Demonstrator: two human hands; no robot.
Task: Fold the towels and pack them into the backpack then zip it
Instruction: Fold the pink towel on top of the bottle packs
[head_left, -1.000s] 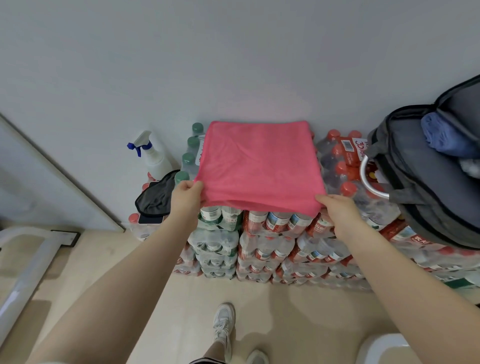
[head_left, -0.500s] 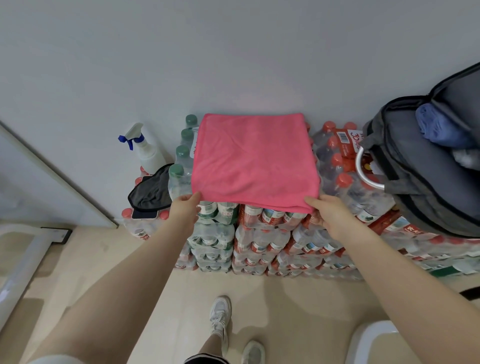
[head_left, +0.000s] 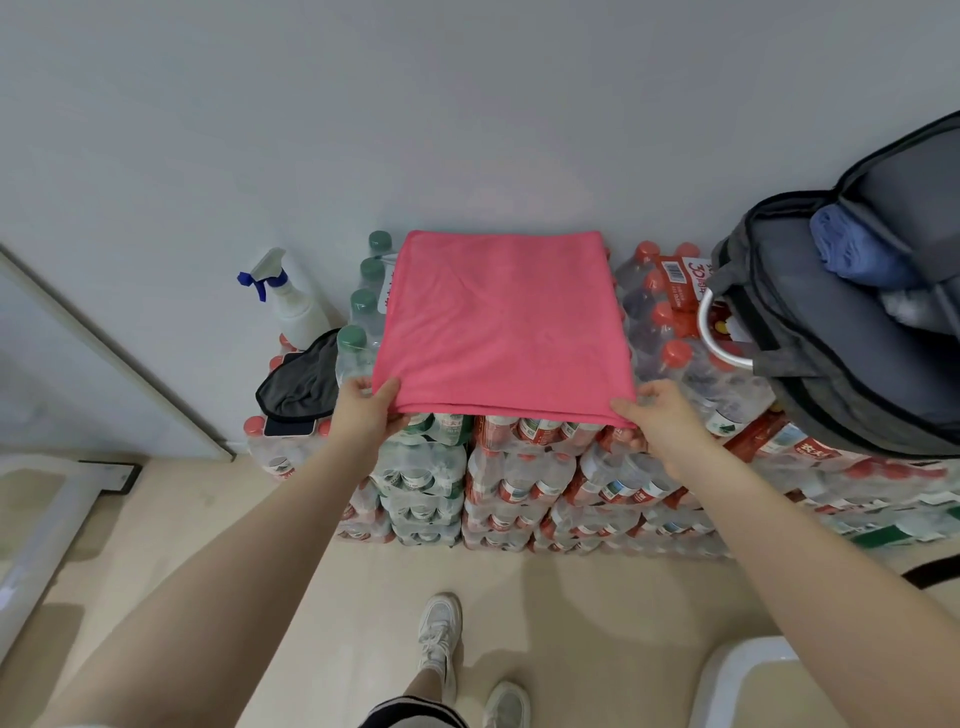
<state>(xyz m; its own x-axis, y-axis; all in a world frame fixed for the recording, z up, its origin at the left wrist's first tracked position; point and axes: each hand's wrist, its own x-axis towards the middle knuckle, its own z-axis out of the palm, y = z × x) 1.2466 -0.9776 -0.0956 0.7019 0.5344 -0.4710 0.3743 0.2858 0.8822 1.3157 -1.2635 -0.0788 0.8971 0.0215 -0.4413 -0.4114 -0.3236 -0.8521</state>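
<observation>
- The pink towel (head_left: 501, 325) lies flat on top of stacked bottle packs (head_left: 519, 467), just in front of the person and up against the wall (head_left: 467, 104).
- The left hand (head_left: 366, 410) pinches the towel's near left corner.
- The right hand (head_left: 657, 410) has its thumb on the near right corner. I cannot tell if its fingers grip under the cloth.
- The towel looks close to square, and its near edge runs left to right between the two hands.
- The far edge touches the wall, so I think the next fold can only go sideways or toward the person.
- The open backpack (head_left: 852, 332) sits to the right, nearer the right hand, with a blue towel (head_left: 852, 249) already inside.
- A spray bottle (head_left: 293, 306) and a dark cloth (head_left: 301, 382) sit on the left.
</observation>
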